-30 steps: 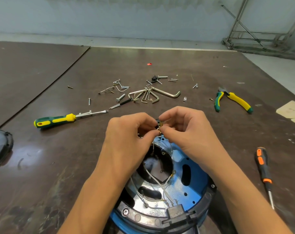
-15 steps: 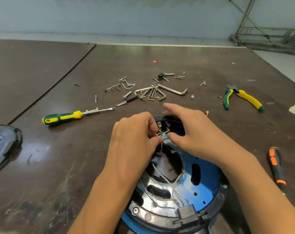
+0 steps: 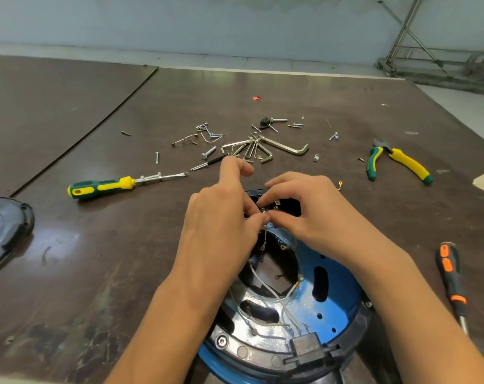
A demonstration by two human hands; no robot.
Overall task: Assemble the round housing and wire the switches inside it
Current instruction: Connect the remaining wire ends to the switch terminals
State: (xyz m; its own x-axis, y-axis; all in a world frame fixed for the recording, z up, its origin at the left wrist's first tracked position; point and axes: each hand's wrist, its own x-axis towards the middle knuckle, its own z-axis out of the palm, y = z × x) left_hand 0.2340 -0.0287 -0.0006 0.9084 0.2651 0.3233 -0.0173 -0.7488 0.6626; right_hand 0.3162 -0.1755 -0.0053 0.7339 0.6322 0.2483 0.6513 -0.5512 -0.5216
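Observation:
The round blue and black housing (image 3: 329,297) lies open at the near edge of the table, with thin white wires (image 3: 279,297) looped inside it. At its far rim sits a black switch block (image 3: 288,203) with brass terminals. My left hand (image 3: 221,225) pinches the end of a white wire (image 3: 265,231) right at the block, its forefinger stretched up and away. My right hand (image 3: 307,209) curls over the block from the right, and its fingertips meet the left hand's at the same wire end. Both hands hide most of the block.
A green and yellow screwdriver (image 3: 116,185) lies left of the hands. Hex keys (image 3: 265,149) and loose screws (image 3: 207,134) lie beyond them. Pliers (image 3: 396,162) are at the right, an orange and black screwdriver (image 3: 451,278) at the near right. A black cover (image 3: 2,228) is at the left edge.
Both hands have dropped from above the housing to its far rim. The switch block now sits on the rim, and my left forefinger has straightened.

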